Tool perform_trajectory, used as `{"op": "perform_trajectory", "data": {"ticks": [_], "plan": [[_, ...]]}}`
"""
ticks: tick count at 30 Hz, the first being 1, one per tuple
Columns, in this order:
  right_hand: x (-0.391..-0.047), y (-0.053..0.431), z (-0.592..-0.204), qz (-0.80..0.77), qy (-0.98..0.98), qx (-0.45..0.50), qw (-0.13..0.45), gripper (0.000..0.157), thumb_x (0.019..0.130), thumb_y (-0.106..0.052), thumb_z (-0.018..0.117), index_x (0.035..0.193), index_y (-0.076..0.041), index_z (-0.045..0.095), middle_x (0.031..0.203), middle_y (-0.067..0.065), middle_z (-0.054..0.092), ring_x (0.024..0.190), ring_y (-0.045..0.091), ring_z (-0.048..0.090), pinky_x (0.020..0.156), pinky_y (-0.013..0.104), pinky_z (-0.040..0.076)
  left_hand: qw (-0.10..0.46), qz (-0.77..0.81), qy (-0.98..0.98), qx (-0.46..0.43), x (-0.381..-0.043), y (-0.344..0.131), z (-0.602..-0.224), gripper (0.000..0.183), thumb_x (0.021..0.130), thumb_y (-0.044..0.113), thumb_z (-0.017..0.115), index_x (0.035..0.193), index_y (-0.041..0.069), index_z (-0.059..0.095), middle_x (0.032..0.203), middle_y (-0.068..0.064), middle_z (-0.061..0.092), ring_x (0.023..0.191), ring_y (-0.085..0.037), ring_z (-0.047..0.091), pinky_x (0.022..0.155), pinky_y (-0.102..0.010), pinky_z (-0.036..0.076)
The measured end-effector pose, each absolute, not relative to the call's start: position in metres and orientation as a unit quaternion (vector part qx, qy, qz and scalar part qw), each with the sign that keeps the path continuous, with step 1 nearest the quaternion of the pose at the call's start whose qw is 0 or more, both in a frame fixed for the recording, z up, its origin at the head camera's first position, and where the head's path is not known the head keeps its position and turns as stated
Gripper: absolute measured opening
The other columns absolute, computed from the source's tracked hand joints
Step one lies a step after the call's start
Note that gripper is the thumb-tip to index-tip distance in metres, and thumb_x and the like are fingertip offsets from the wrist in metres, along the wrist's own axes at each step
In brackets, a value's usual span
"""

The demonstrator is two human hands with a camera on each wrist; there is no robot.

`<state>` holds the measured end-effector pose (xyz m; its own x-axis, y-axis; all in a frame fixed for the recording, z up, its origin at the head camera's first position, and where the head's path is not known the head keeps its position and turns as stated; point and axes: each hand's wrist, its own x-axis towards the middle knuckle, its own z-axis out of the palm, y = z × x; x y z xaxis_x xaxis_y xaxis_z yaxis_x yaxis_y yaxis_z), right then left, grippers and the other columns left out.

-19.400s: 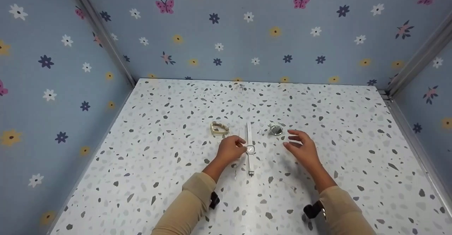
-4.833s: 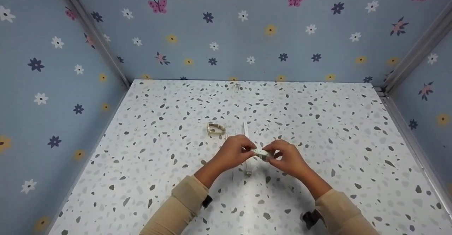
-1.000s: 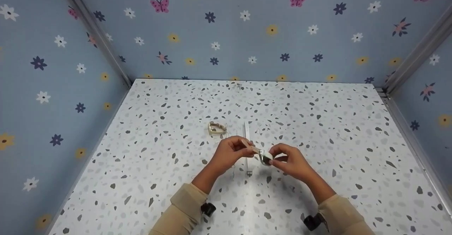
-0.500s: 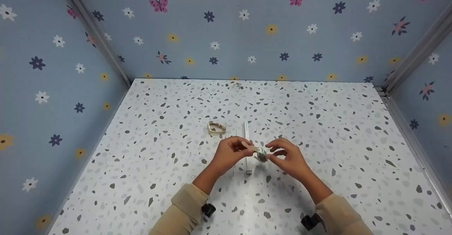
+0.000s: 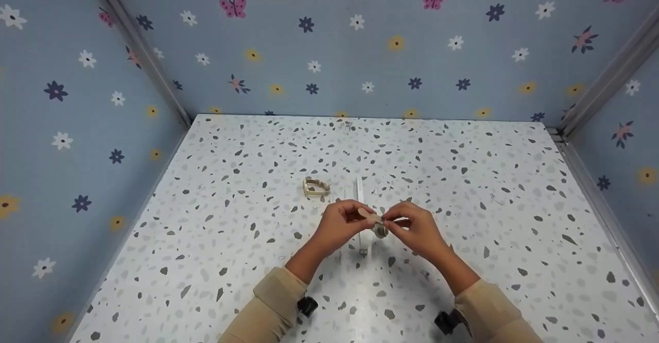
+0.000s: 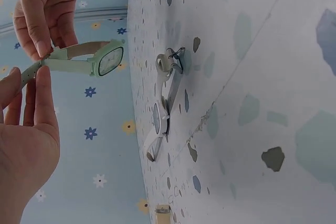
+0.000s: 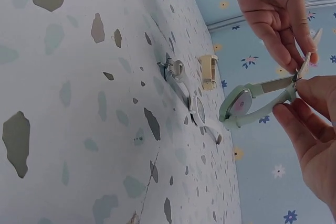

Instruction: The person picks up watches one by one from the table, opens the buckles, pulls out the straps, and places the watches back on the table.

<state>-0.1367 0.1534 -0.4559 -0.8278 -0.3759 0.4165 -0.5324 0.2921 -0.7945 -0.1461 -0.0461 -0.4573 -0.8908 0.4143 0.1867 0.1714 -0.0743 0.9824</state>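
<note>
A pale green wristwatch (image 5: 381,230) is held above the table, its strap looped round and its face tilted downward in the head view. My left hand (image 5: 337,227) pinches the strap's free end. With thumb and fingertips, my right hand (image 5: 416,227) pinches the strap where the two ends meet; the fingertips partly hide the buckle. The left wrist view shows the watch face (image 6: 111,60) hanging out from both hands. Beneath them a white wristwatch (image 5: 360,191) lies stretched out on the table, its middle covered by the left hand in the head view.
A gold-beige watch (image 5: 315,187), strap closed in a loop, stands on the table left of the white one. The speckled white tabletop (image 5: 257,281) is bounded by blue flowered panels (image 5: 340,49) at the back and sides.
The green watch, on the table at the right at first, is now lifted between both hands. Within the last second my right hand moved left from its case to the strap.
</note>
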Motion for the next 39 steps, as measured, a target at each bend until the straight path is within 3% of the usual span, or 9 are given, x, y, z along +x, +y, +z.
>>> {"op": "perform_trajectory", "data": {"ticks": [10,18,23,31,39], "plan": [[-0.151,0.158,-0.486,0.475,-0.815,0.298,0.145,0.01,0.077,-0.002,0.066,0.083,-0.01,0.066,0.083,0.002,0.062,0.074,0.016,0.061,0.062,0.024,0.053,0.088,0.703,0.674,0.207,-0.147,-0.041,-0.458,0.02,0.079,0.003,0.065,0.096,-0.007,0.062,0.091,-0.016,0.063,0.084,-0.036,0.059,0.07,-0.034,0.052],[-0.152,0.158,-0.486,0.452,-0.817,0.322,0.155,0.007,0.078,-0.003,0.064,0.081,-0.01,0.064,0.082,-0.002,0.06,0.075,0.009,0.059,0.063,0.02,0.052,0.096,0.706,0.672,0.202,-0.147,-0.04,-0.456,0.021,0.079,0.002,0.064,0.097,-0.008,0.061,0.091,-0.018,0.063,0.08,-0.028,0.061,0.069,-0.033,0.052],[-0.154,0.158,-0.486,0.459,-0.81,0.337,0.141,0.007,0.078,-0.003,0.065,0.081,-0.009,0.063,0.081,0.001,0.06,0.073,0.013,0.06,0.061,0.023,0.053,0.103,0.714,0.662,0.203,-0.147,-0.041,-0.457,0.022,0.08,0.002,0.064,0.098,-0.01,0.06,0.092,-0.02,0.063,0.08,-0.027,0.062,0.07,-0.034,0.052],[-0.143,0.154,-0.46,0.483,-0.796,0.351,0.098,0.007,0.074,0.011,0.062,0.076,0.005,0.059,0.076,0.019,0.058,0.069,0.027,0.058,0.056,0.045,0.052,0.115,0.737,0.632,0.211,-0.147,-0.04,-0.459,0.02,0.08,-0.003,0.061,0.097,-0.013,0.058,0.091,-0.024,0.061,0.081,-0.03,0.062,0.071,-0.036,0.052],[-0.139,0.153,-0.454,0.489,-0.79,0.355,0.1,0.011,0.071,0.013,0.062,0.074,0.003,0.056,0.075,0.018,0.056,0.067,0.025,0.057,0.055,0.045,0.051,0.13,0.742,0.624,0.207,-0.149,-0.043,-0.462,0.023,0.08,-0.003,0.061,0.1,-0.014,0.056,0.093,-0.024,0.061,0.083,-0.03,0.062,0.074,-0.038,0.052]]}}
